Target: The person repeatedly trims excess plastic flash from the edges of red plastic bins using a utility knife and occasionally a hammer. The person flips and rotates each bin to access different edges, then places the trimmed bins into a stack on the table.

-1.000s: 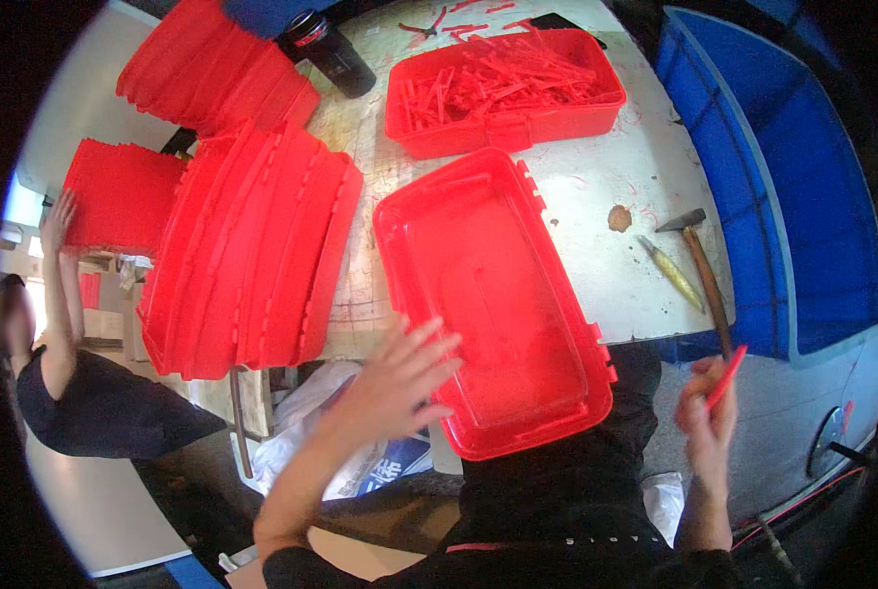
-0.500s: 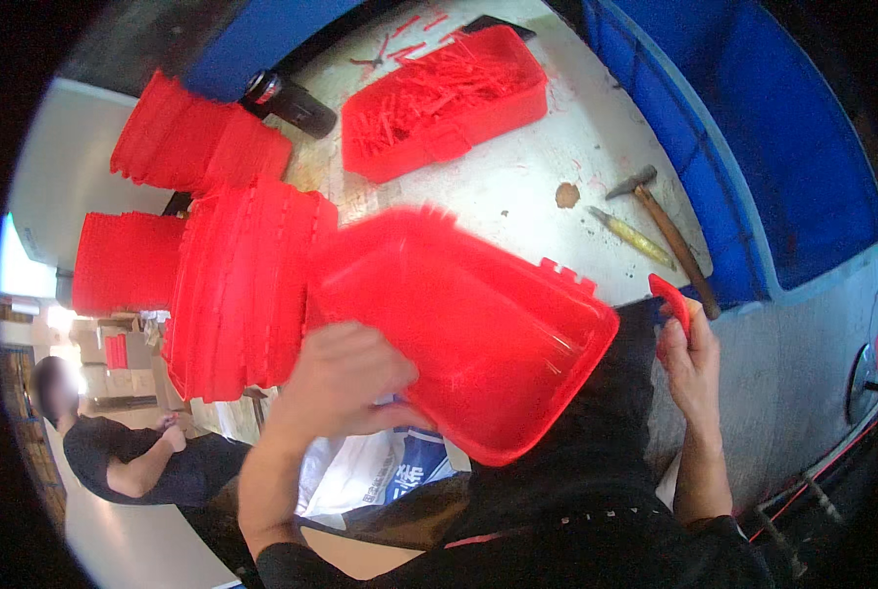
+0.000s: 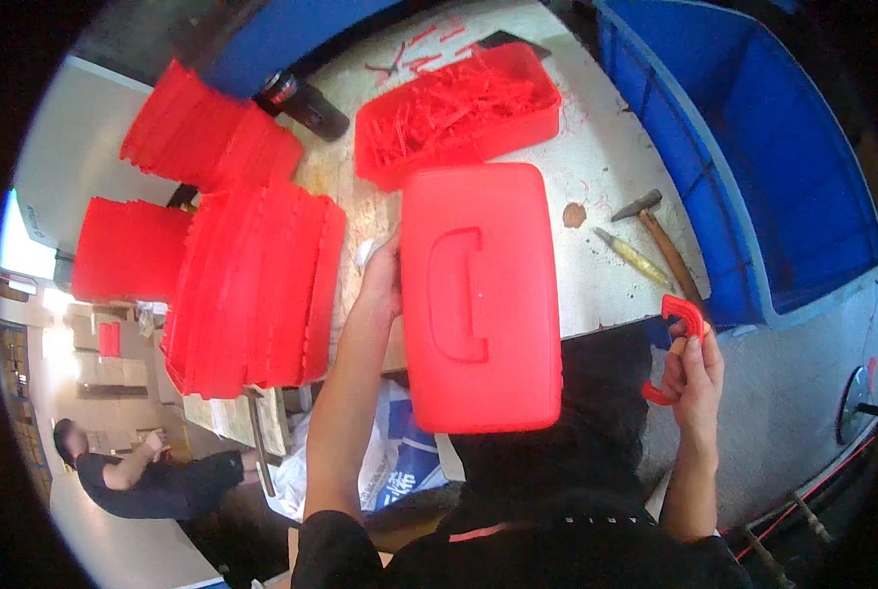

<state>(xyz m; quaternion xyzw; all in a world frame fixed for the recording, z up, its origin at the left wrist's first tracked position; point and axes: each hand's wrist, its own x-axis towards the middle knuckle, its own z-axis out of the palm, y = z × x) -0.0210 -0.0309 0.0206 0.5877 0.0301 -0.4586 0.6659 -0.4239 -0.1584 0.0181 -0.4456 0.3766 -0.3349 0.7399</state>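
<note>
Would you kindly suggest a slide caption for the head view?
The left hand holds a red plastic shell by its edge; the right hand holds a curved red piece.

Red box (image 3: 522, 294): smooth plastic. Hammer handle (image 3: 668, 253): wood.

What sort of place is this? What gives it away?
Most likely a factory workshop, probably plastic-goods assembly or finishing: tall stacks of matching red plastic parts, a hammer lying on a worn worktable, and a large blue bin beside it.
</note>
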